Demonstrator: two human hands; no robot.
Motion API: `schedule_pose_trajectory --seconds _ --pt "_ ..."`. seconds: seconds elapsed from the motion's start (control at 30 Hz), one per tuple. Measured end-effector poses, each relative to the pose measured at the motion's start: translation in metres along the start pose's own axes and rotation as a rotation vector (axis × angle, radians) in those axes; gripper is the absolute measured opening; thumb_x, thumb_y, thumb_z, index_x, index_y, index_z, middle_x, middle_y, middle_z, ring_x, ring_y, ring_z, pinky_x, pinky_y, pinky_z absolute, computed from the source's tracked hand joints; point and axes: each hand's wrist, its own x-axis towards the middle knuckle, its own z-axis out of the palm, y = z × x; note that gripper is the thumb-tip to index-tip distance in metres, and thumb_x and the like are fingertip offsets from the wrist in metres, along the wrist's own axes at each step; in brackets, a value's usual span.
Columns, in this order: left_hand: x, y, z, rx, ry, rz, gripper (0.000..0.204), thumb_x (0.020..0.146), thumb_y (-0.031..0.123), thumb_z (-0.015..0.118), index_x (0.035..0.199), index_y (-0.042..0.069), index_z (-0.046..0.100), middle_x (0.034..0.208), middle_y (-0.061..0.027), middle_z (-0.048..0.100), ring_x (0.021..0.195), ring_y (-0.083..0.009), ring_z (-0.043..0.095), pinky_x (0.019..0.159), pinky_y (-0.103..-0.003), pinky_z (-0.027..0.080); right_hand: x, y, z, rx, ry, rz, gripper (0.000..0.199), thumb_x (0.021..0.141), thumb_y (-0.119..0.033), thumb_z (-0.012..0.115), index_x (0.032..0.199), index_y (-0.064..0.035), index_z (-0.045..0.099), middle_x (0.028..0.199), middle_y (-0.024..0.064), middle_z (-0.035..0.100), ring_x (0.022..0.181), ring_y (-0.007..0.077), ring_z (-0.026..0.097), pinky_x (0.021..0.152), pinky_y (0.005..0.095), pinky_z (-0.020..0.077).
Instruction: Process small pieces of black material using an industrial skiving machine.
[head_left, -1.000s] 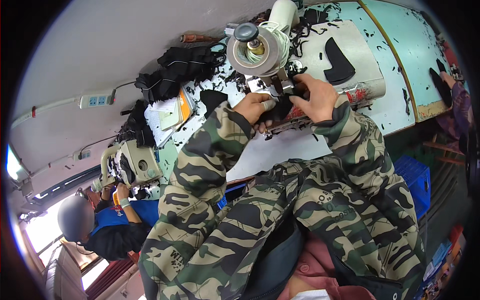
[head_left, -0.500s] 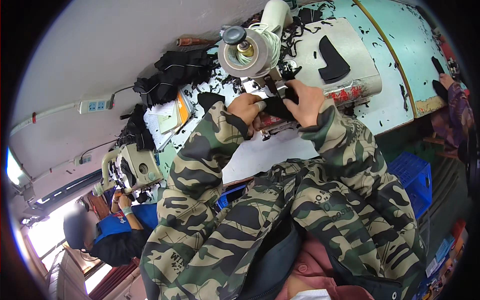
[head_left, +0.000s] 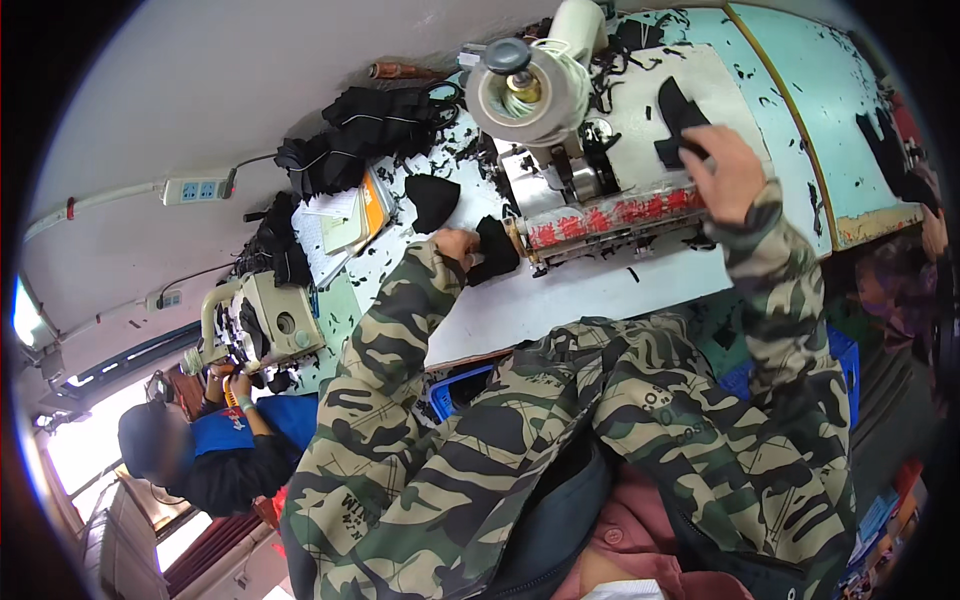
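Left of the sewing machine [head_left: 625,150], my left hand [head_left: 455,244] is closed on a black fabric piece [head_left: 494,252], low over the white tabletop. Another black piece [head_left: 432,202] lies just beyond that hand. On the right, my right hand [head_left: 727,172] reaches over the machine's cream bed with its fingers apart. Its fingertips are at the lower end of an L-shaped black fabric piece [head_left: 680,112]; whether they touch it I cannot tell. The fabric under the machine's head, if any, does not show.
Black scraps litter the table [head_left: 560,305]. Behind stand a heap of black pieces [head_left: 365,130] and a wooden-handled tool [head_left: 400,71]; notebooks [head_left: 350,222] lie at left. A co-worker [head_left: 230,450] sits at another machine [head_left: 275,325]. Another person's hand [head_left: 934,232] shows far right. A blue crate [head_left: 845,370] stands below.
My left hand has drawn the black fabric piece leftward, away from the machine's head. My right hand has let go of it and moved right to the L-shaped piece.
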Motion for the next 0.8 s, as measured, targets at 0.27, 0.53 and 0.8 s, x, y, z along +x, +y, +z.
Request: schedule_pose_trajectory --seconds 0.27,0.53,0.8 --pt "-0.027 0.047 -0.024 0.207 0.242 0.036 0.017 0.071 0.018 0.06 0.086 0.011 0.061 0.079 -0.0099 0.062 0.076 -0.0291 0.061 0.068 -0.04 0.049 -0.044 -0.076 0.026 0.92 -0.678 0.291 0.021 0.074 -0.014 0.067 0.09 -0.0015 0.064 0.084 0.0096 0.064 0.074 0.0143 0.059 0.067 0.0268 0.0466" --pt "-0.032 0.123 -0.096 -0.749 -0.063 0.308 0.015 0.082 0.016 0.054 0.089 0.004 0.055 0.064 -0.0089 0.057 0.049 -0.0171 0.052 0.046 -0.03 0.039 -0.046 -0.096 0.049 1.013 -0.435 0.496 0.014 0.075 0.002 0.062 0.089 0.0008 0.058 0.08 0.0023 0.06 0.072 0.0062 0.057 0.064 0.0205 0.0462" --pt "0.014 0.085 -0.101 -1.17 -0.348 -0.151 0.019 0.088 0.018 0.052 0.098 0.003 0.058 0.069 -0.0033 0.06 0.042 -0.0072 0.048 0.036 -0.017 0.034 -0.045 -0.107 0.077 1.191 -0.412 0.682 0.032 0.08 -0.001 0.058 0.111 0.0028 0.055 0.094 0.0152 0.062 0.084 0.0185 0.063 0.07 0.0249 0.0505"
